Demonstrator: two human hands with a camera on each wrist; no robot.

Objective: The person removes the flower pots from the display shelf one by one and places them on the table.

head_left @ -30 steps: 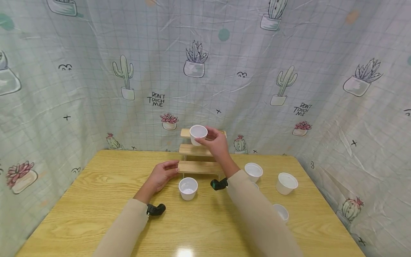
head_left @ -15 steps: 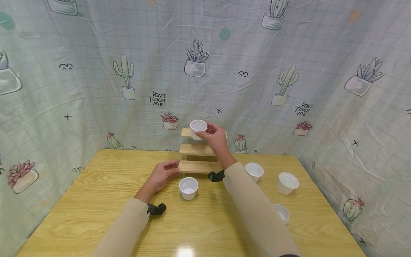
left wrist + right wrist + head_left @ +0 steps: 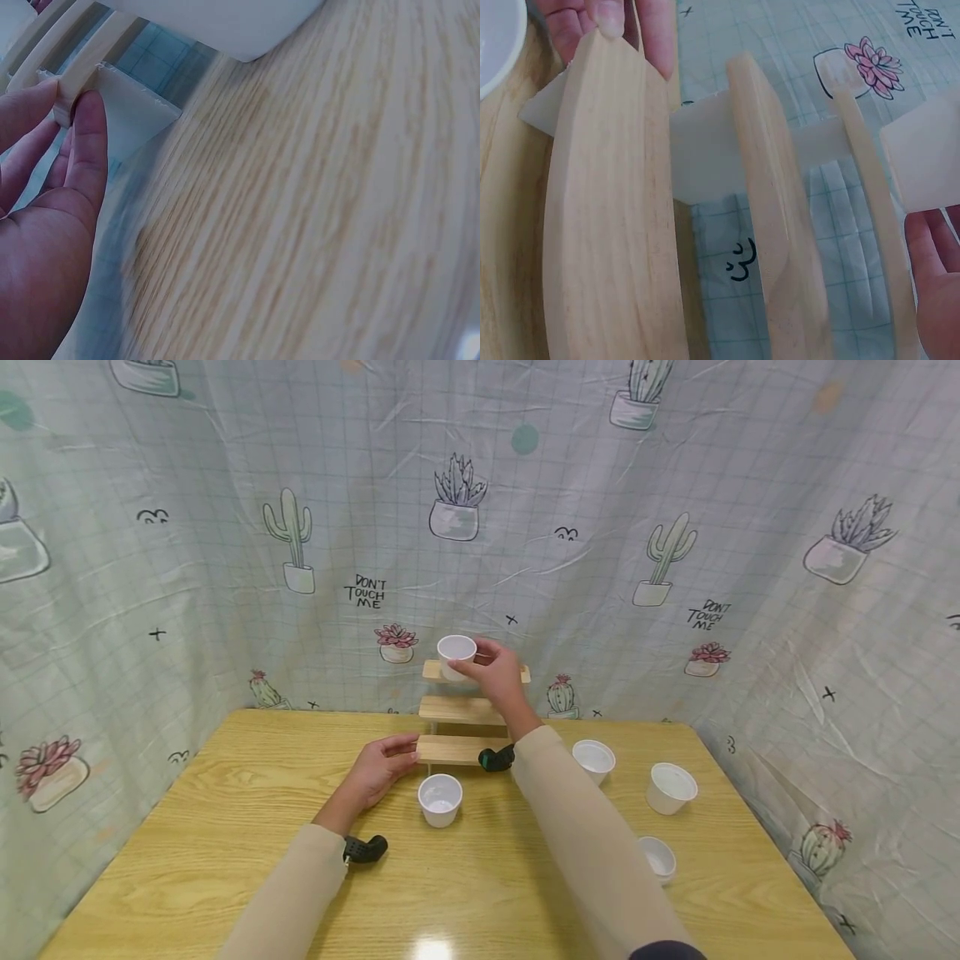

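My right hand [image 3: 501, 677] grips a white cup [image 3: 457, 652] by its right side, thumb in front, at the top step of a small wooden three-step stand [image 3: 461, 749]. In the right wrist view the cup [image 3: 922, 154] shows beside the narrow top board [image 3: 874, 195]. With thumb and fingers my left hand [image 3: 382, 768] pinches the left end of the lowest board; the left wrist view shows this board end [image 3: 71, 94] between the fingertips. A second white cup [image 3: 440, 800] stands upright on the table just in front of the stand.
To the right on the wooden table [image 3: 247, 793] stand more white cups: one near the sleeve [image 3: 593, 758], a wide cup [image 3: 671, 788] and a smaller cup [image 3: 657, 859]. A cactus-print cloth [image 3: 330, 527] hangs close behind the stand and along both sides.
The right hand has raised the cup from in front of the middle and top boards to the top board's height, ending slightly further left. The left hand stays on the lowest board.
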